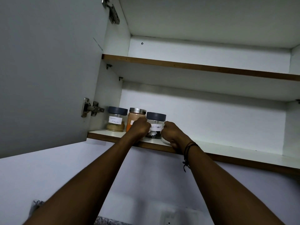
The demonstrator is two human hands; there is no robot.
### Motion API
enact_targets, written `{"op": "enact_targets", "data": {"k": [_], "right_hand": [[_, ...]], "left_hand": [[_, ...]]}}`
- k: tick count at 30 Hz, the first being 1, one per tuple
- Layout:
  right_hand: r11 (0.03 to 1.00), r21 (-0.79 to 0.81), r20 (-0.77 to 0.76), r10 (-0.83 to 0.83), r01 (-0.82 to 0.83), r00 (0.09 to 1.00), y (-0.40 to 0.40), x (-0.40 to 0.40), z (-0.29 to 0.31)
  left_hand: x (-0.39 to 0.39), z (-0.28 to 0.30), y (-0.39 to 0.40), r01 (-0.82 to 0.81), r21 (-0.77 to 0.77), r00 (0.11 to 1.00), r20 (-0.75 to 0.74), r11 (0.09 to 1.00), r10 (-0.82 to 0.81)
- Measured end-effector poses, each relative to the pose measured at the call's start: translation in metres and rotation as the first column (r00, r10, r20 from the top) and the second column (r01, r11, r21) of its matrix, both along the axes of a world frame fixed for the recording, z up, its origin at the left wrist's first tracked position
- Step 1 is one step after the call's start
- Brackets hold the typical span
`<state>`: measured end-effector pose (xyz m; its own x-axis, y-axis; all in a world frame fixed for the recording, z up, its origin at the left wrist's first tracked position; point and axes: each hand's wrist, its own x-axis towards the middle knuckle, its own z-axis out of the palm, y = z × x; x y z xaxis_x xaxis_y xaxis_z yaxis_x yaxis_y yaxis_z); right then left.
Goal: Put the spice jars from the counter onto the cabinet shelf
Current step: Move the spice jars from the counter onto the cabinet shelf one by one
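Three spice jars stand in a row at the left end of the lower cabinet shelf [227,153]. The garam masala jar [116,120] has a grey lid and sits furthest left. Beside it is a jar of orange powder [135,116] with a metal lid. The black pepper jar [155,124], grey-lidded with a white label, is on the right of the row. My left hand [140,127] grips its left side and my right hand [172,133] its right side. My left hand hides part of the orange jar's label.
The cabinet door [48,70] hangs open on the left, with a hinge [91,108] near the jars. An upper shelf [194,66] is above. The lower shelf runs bare to the right of the jars. A white wall lies below the cabinet.
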<state>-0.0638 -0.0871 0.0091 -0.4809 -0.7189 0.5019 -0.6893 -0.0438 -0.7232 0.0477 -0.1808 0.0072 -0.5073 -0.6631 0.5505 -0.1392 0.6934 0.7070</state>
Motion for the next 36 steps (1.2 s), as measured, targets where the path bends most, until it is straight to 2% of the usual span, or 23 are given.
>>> {"op": "enact_targets", "data": {"k": [2, 5, 10, 13, 15, 17, 20, 22, 25, 28, 32, 34, 36], "right_hand": [[0.999, 0.014, -0.035, -0.039, 0.039, 0.999, 0.008, 0.006, 0.0], [0.996, -0.038, -0.049, -0.08, 0.078, 0.996, 0.028, 0.017, -0.001], [0.961, -0.273, 0.052, -0.031, 0.044, 0.998, 0.078, 0.043, -0.035], [0.946, -0.32, -0.063, -0.081, 0.057, 0.995, 0.111, 0.057, -0.071], [0.948, -0.31, -0.148, -0.12, 0.069, 0.982, 0.132, 0.061, -0.101], [0.959, -0.27, -0.148, -0.134, 0.09, 0.98, 0.152, 0.063, -0.136], [0.975, -0.182, -0.064, -0.143, 0.13, 0.988, 0.183, 0.067, -0.199], [0.985, -0.092, -0.002, -0.148, 0.147, 0.989, 0.201, 0.069, -0.243], [0.979, 0.056, 0.041, -0.199, 0.197, 0.979, 0.227, 0.072, -0.311], [0.953, 0.167, 0.076, -0.268, 0.253, 0.96, 0.257, 0.078, -0.378], [0.905, 0.345, 0.141, -0.311, 0.248, 0.94, 0.299, 0.092, -0.464], [0.864, 0.439, 0.128, -0.33, 0.245, 0.935, 0.317, 0.101, -0.501], [0.79, 0.563, 0.055, -0.33, 0.244, 0.942, 0.331, 0.108, -0.53]], "left_hand": [[0.003, -0.003, 0.007, -0.065, -0.069, 0.998, 0.004, 0.995, 0.065], [0.012, -0.009, 0.026, -0.125, -0.106, 0.985, -0.135, 0.986, 0.11], [0.027, -0.04, 0.075, -0.023, -0.268, 0.957, -0.283, 0.963, -0.056], [0.035, -0.066, 0.104, 0.035, -0.316, 0.939, -0.316, 0.948, -0.14], [0.04, -0.086, 0.12, 0.082, -0.292, 0.924, -0.336, 0.953, -0.183], [0.04, -0.114, 0.137, 0.151, -0.208, 0.929, -0.305, 0.966, -0.211], [0.033, -0.177, 0.169, 0.272, -0.087, 0.945, -0.164, 0.958, -0.283], [0.027, -0.223, 0.189, 0.337, 0.002, 0.938, -0.081, 0.941, -0.336], [0.022, -0.291, 0.22, 0.371, 0.053, 0.928, 0.021, 0.927, -0.372], [0.022, -0.36, 0.25, 0.389, 0.14, 0.906, 0.12, 0.911, -0.405], [0.034, -0.454, 0.285, 0.428, 0.258, 0.84, 0.239, 0.866, -0.487], [0.042, -0.495, 0.301, 0.433, 0.297, 0.794, 0.32, 0.851, -0.516], [0.05, -0.526, 0.311, 0.438, 0.249, 0.772, 0.389, 0.864, -0.504]]}}
